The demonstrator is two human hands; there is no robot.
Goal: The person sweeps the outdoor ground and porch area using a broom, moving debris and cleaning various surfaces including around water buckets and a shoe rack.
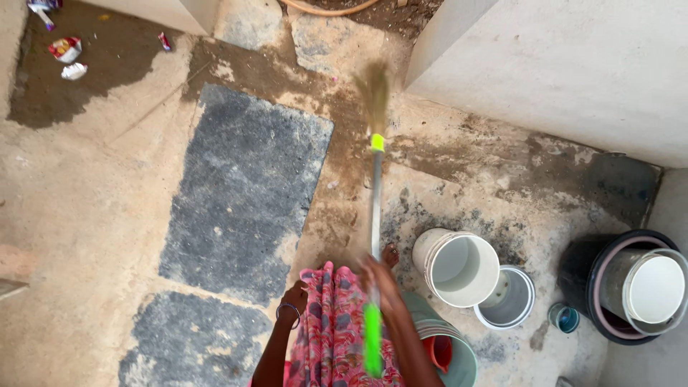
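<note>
My right hand (378, 278) is closed around the shaft of a long broom (374, 208) with a silver metal stick and a bright green grip at the near end. The broom's straw head (374, 89) is blurred and rests on the dirty concrete floor far ahead, near a wall corner. My left hand (294, 297), with a bangle on the wrist, pinches the pink patterned cloth (331, 330) of my garment and holds it up.
A white bucket (459, 266) and a smaller grey pot (509, 297) stand just right of the broom. A green tub (448, 344) sits under my right arm. A black tub with white buckets inside (634, 287) is at the right. Litter (66, 50) lies far left.
</note>
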